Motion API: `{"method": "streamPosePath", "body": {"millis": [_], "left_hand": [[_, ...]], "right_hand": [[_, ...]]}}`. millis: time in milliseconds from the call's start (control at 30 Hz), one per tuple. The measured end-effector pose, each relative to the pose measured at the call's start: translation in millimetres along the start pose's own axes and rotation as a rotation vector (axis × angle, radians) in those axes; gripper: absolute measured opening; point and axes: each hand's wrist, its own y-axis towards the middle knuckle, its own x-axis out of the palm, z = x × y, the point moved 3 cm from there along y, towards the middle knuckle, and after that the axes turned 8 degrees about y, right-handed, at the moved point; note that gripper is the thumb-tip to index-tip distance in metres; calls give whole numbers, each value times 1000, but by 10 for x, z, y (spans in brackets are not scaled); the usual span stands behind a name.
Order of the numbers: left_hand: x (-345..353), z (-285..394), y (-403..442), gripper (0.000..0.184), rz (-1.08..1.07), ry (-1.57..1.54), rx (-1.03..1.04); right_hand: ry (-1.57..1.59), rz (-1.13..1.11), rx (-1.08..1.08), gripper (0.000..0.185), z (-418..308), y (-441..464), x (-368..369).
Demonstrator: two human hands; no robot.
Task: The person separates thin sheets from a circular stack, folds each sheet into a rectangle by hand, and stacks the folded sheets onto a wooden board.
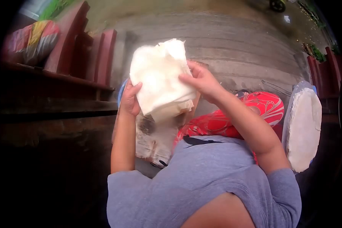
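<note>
Both my hands hold a thick, white, soft-looking folded sheet (pixel 159 79) up in front of me; its far edge is ragged, and I cannot tell its material. My left hand (pixel 131 97) grips its left edge, thumb on top and fingers underneath, mostly hidden. At the right edge, my right hand (pixel 205 80) pinches it with the thumb on top and fingers behind. Below the sheet is a board or box (pixel 154 146) with pale, worn, dark-stained patches. More pale layers (pixel 178 109) show just under the sheet's near edge.
On my right stands a large white slab or stack (pixel 304 129) with clear plastic and blue at its edge. Red patterned cloth (pixel 262 108) covers my leg. Wide steps (pixel 243 49) lie ahead, between dark red railings (pixel 74 45). A striped sack (pixel 36 41) sits at the left.
</note>
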Motion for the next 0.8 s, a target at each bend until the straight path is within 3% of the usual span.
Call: {"method": "streamPosePath", "body": {"millis": [100, 167, 233, 333, 400, 433, 500, 533, 567, 600, 633, 700, 733, 800], "left_hand": [[-688, -565, -28, 40, 197, 42, -110], [-1186, -1093, -79, 34, 371, 301, -304], [-1314, -1272, -183, 29, 401, 514, -366], [-1268, -1278, -230, 26, 452, 457, -326], [-1408, -1259, -213, 33, 479, 1048, -434], [-1237, -1187, -204, 33, 476, 1048, -432], [-604, -770, -202, 50, 656, 2084, 168], [-610, -744, -130, 50, 649, 2090, 168], [-571, -727, -11, 57, 505, 2194, 281], [-531, -722, 84, 66, 352, 2285, 399], [-625, -754, 167, 66, 344, 2285, 402], [-1003, -912, 356, 72, 311, 2265, 245], [-1116, -958, 408, 74, 239, 2251, 7], [-1149, -998, 439, 75, 230, 2229, -29]], "right_hand": [[-67, 122, 163, 54, 750, 130, -275], [-349, 221, 355, 62, 1179, 36, -506], [-705, 226, 233, 65, 1645, 11, -862], [-777, 241, 214, 62, 1510, 10, -795], [-842, 237, 192, 62, 1360, -25, -707], [-982, 263, 150, 59, 1275, -81, -615], [-1117, 290, 109, 56, 1079, -159, -447], [-1349, 132, -207, 47, 930, -190, -272], [-1556, -38, -535, 38, 871, -246, -129], [-1566, -185, -486, 23, 922, -232, -126], [-1567, -178, -483, 23, 940, -252, -139], [-1662, -400, 162, 23, 1131, -282, -264], [-1662, -391, 162, 23, 1150, -286, -316], [-1576, -412, 243, 27, 1168, -303, -426]]}}
